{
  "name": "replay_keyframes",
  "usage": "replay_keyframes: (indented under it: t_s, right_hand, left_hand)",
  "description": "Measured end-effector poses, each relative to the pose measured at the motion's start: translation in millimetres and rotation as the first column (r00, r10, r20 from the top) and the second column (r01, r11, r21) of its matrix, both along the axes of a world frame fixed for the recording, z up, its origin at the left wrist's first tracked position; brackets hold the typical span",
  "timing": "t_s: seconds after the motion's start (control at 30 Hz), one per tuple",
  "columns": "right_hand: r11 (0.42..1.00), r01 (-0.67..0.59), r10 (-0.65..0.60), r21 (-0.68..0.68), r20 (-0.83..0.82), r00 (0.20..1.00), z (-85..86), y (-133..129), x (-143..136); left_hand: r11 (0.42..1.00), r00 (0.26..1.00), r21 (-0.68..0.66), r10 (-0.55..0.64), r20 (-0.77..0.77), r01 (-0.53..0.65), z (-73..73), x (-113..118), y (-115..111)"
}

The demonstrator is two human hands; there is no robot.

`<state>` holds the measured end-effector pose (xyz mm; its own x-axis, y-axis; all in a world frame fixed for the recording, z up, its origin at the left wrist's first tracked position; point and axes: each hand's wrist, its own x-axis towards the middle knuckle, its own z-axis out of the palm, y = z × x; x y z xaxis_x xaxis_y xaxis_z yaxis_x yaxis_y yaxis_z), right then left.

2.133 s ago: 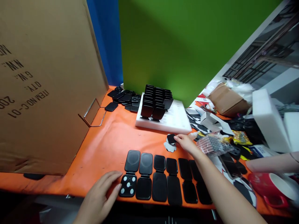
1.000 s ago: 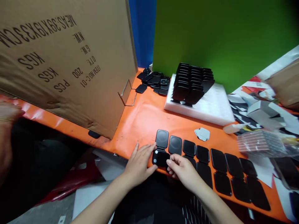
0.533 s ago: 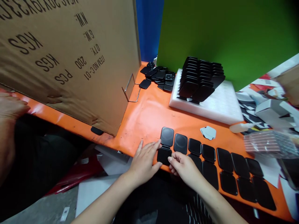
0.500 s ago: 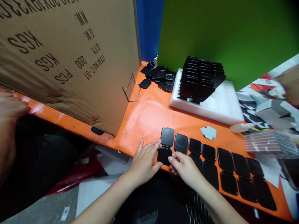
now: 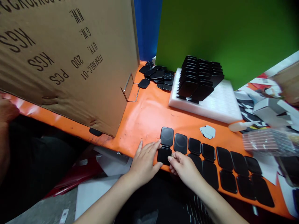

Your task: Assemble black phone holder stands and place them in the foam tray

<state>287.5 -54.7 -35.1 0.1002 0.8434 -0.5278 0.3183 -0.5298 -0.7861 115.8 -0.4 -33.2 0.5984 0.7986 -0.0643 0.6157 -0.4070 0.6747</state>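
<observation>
A black two-panel hinged piece (image 5: 167, 136) lies unfolded at the left end of a row of similar black pieces (image 5: 224, 158) along the table's front edge. My left hand (image 5: 145, 160) lies flat, fingers stretched, its fingertips at the left edge of that piece. Thumb and index finger of my right hand (image 5: 181, 163) are pinched together at the right edge of its lower panel. Whatever sits in the pinch is too small or hidden to make out. My right hand partly covers the neighbouring piece (image 5: 180, 143).
A large cardboard box (image 5: 93, 62) stands at left, beside a bent wire stand (image 5: 130, 90). Loose black panels (image 5: 158, 74) lie behind. Upright black pieces (image 5: 198, 77) stand in white foam (image 5: 224, 105). Pale stickers (image 5: 207, 132) lie nearer. Another person's hand (image 5: 8, 109) is far left.
The view has shifted slightly. Both my hands keep their places on the black piece. The other person's hand at far left has moved further left.
</observation>
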Motion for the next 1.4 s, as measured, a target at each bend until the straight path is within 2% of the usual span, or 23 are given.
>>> replay_keyframes:
  t_s: [0.23,0.37,0.47,0.53,0.6,0.67,0.7,0.77,0.9,1.03,1.1,1.17,1.27,1.33,1.4]
  right_hand:
    - [0.993,-0.030,0.026,-0.111,-0.033,0.999,0.8,8.5,2.9]
    - [0.995,-0.052,0.055,-0.090,0.025,0.998,2.5,9.4,2.7]
    - [0.989,-0.138,0.144,-0.052,0.148,0.978,6.9,12.3,2.8]
    - [0.973,-0.231,0.220,-0.008,0.339,0.914,10.5,15.5,3.0]
    - [0.952,-0.305,0.258,-0.002,0.544,0.799,13.6,17.9,3.6]
    - [0.945,-0.324,0.268,-0.037,0.654,0.707,15.9,18.1,5.3]
    - [0.947,-0.317,0.264,-0.045,0.668,0.696,16.8,17.3,6.7]
    - [0.960,-0.281,0.221,-0.007,0.638,0.738,18.6,14.6,10.4]
    - [0.978,-0.172,0.106,0.118,0.427,0.898,21.0,9.8,15.3]
    - [0.985,-0.130,0.093,0.116,0.279,0.956,17.0,9.7,10.3]
    - [0.993,-0.064,0.047,0.097,0.167,0.985,13.1,10.4,5.8]
    - [0.999,0.001,0.000,0.045,-0.024,1.000,9.3,10.3,1.9]
    - [0.998,0.025,-0.013,0.054,-0.217,0.976,5.3,7.8,-1.4]
    - [0.990,0.045,-0.016,0.133,-0.208,0.978,5.3,5.0,-1.2]
    - [0.978,0.084,-0.048,0.190,-0.184,0.982,8.8,2.4,0.9]
  left_hand:
    - [1.000,1.000,-0.003,-0.005,-0.008,0.005,0.3,-1.0,0.4]
    - [1.000,1.000,0.001,-0.007,-0.015,0.007,0.7,-1.4,0.8]
    - [1.000,1.000,0.005,-0.010,-0.021,0.010,0.5,-1.0,1.1]
    - [1.000,1.000,0.020,-0.012,-0.022,0.012,-0.1,-0.7,1.0]
    - [0.999,1.000,0.036,-0.015,-0.022,0.015,-0.7,-0.5,0.9]
    - [0.999,1.000,0.041,-0.018,-0.025,0.019,-1.1,-0.6,0.6]
    - [0.999,0.999,0.042,-0.019,-0.028,0.020,-1.2,-0.7,0.4]
    - [0.998,0.999,0.053,-0.021,-0.034,0.023,-1.0,-1.3,-0.1]
    - [0.993,0.998,0.104,-0.046,-0.045,0.050,-1.9,-3.8,-1.3]
    - [0.982,0.996,0.168,-0.088,-0.016,0.090,-9.7,-8.4,-4.6]
    - [0.979,0.995,0.180,-0.101,0.017,0.097,-15.4,-10.4,-9.0]
    - [0.990,0.994,0.127,-0.067,0.084,0.056,-19.8,-11.0,-14.7]
    - [0.983,0.965,-0.110,0.164,0.204,-0.144,-19.6,-7.4,-21.1]
    - [0.913,0.916,-0.351,0.308,0.258,-0.209,-14.2,-1.5,-21.3]
    - [0.817,0.876,-0.560,0.366,0.314,-0.140,-6.1,6.5,-18.8]
